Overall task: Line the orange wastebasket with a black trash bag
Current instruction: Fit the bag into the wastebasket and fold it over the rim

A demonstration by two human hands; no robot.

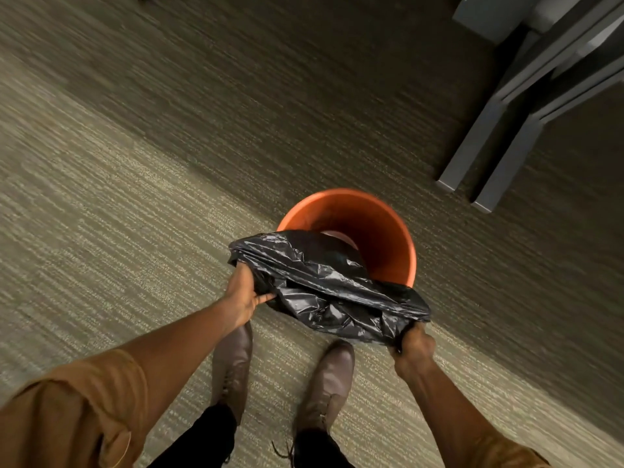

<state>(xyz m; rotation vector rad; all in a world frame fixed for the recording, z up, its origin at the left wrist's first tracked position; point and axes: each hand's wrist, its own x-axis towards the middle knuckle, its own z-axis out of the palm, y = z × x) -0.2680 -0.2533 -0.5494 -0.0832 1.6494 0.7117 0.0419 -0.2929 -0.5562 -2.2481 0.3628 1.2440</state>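
Observation:
An orange wastebasket [378,231] stands upright on the carpet just ahead of my feet, its inside bare on the far side. A crumpled black trash bag [324,282] is stretched across the basket's near rim, part of it dipping into the opening. My left hand [243,293] grips the bag's left end, with the fingers tucked under the plastic. My right hand [413,344] is clenched on the bag's right end, lower and nearer to me than the basket.
Grey furniture legs [486,153] stand on the carpet to the right behind the basket, with a grey frame [557,55] above them. My two brown shoes [233,359] are planted just behind the basket. Striped carpet [135,163] spreads to the left.

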